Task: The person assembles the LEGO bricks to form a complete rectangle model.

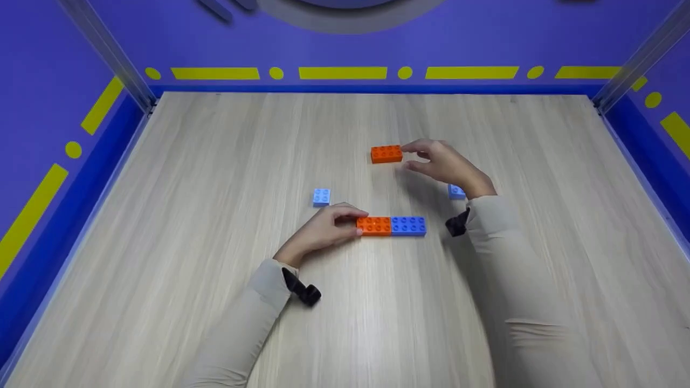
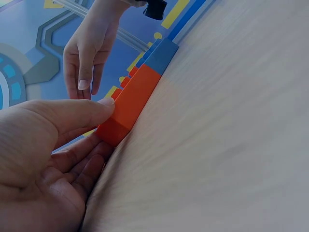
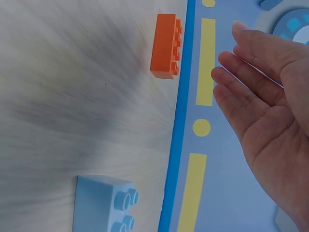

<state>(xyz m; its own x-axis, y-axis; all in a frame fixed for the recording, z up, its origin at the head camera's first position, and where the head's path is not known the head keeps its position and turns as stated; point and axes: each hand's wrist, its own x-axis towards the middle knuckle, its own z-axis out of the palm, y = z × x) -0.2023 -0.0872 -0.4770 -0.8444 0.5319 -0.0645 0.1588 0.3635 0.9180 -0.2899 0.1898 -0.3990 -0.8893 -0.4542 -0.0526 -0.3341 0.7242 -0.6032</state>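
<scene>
My left hand (image 1: pixel 331 226) pinches the left end of an orange toy brick (image 1: pixel 373 226) between thumb and fingers. A blue brick (image 1: pixel 408 226) lies end to end with it, and both rest on the table in one row. In the left wrist view the thumb presses the near end of the orange brick (image 2: pixel 130 106). Farther back, my right hand (image 1: pixel 444 161) hovers with thumb and fingers spread apart and nothing between them. Its fingertips come close to the right end of a second orange brick (image 1: pixel 386 154), which the right wrist view shows on the table (image 3: pixel 72 121).
A small light-blue brick (image 1: pixel 321 197) sits just beyond my left hand. Another light-blue brick (image 1: pixel 456 192) lies under my right wrist, partly covered by it. Blue panels with yellow marks (image 1: pixel 343 73) wall in the table's back and sides.
</scene>
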